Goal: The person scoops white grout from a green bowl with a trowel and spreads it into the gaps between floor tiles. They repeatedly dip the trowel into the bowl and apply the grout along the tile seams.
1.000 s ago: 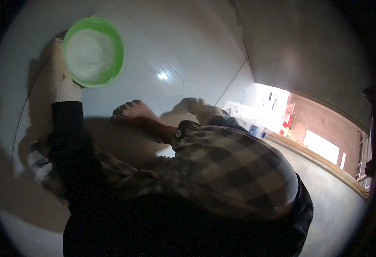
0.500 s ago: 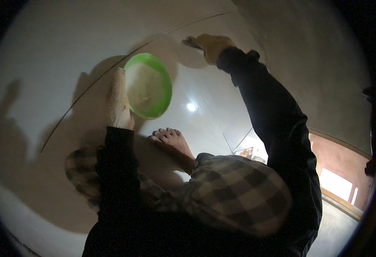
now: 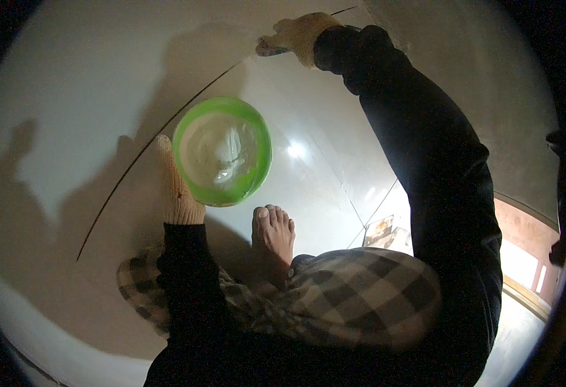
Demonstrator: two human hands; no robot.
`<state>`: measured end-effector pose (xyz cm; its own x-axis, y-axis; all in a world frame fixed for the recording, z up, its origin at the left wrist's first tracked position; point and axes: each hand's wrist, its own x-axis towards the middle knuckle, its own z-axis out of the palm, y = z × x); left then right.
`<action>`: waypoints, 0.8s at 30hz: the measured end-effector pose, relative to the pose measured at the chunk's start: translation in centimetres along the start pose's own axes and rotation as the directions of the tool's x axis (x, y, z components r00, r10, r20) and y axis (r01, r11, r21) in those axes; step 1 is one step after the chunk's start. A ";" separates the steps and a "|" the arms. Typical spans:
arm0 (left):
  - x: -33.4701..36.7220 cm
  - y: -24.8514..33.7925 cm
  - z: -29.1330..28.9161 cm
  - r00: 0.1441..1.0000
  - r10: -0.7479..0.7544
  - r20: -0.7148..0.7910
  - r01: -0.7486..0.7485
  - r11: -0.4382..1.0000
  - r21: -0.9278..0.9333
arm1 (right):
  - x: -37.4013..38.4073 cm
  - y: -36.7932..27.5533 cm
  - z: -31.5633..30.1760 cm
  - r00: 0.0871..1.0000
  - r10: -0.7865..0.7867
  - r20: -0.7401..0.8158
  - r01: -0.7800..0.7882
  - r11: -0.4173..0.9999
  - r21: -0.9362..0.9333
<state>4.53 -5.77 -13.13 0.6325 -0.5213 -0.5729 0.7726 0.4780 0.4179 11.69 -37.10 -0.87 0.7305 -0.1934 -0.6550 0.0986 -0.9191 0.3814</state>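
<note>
My left hand [image 3: 180,197], in a tan knitted glove, grips the left side of a round green bowl [image 3: 261,145]. Inside the bowl lies a pale, wet paste [image 3: 215,151], glossy in places. The bowl is held above the white tiled floor [image 3: 322,213]. Farther off, my right hand [image 3: 305,40], gloved alike, reaches down to a dark tile joint [image 3: 154,135]. Its fingers are bent together around something small and dark whose kind I cannot make out.
My bare foot [image 3: 274,235] stands just nearer than the bowl, and my knee in checked cloth [image 3: 367,284] is bent beside it. A grey wall [image 3: 450,84] rises at the right. Small objects [image 3: 380,232] lie in bright light past the knee.
My right hand has moved farther away and slightly left, onto the dark joint. The bowl has come nearer and tilted, so more of its inside shows.
</note>
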 end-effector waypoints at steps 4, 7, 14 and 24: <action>0.1 -0.1 -0.2 0.953 0.294 0.078 -0.293 0.819 0.493 | -0.4 -0.5 -0.5 1.000 -0.009 0.009 0.009 1.000 -0.026; -0.2 -0.4 -0.2 0.925 0.371 0.087 -0.315 0.616 0.722 | -0.5 -1.9 0.0 0.992 -0.073 -0.102 0.056 0.985 -0.160; -1.4 0.4 1.2 0.987 0.140 -0.076 -0.115 0.957 0.267 | -3.6 -4.1 5.3 0.974 -0.093 -0.204 0.094 0.996 -0.009; -1.3 0.8 3.4 0.985 0.028 -0.173 -0.004 0.991 0.137 | -23.9 -6.6 19.4 0.956 0.063 0.288 -0.123 0.973 0.194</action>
<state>4.51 -7.17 -9.66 0.6347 -0.3775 -0.6743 0.7702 0.3791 0.5129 -19.53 -33.08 -0.44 0.5096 -0.3420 -0.7895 -0.1248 -0.9373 0.3255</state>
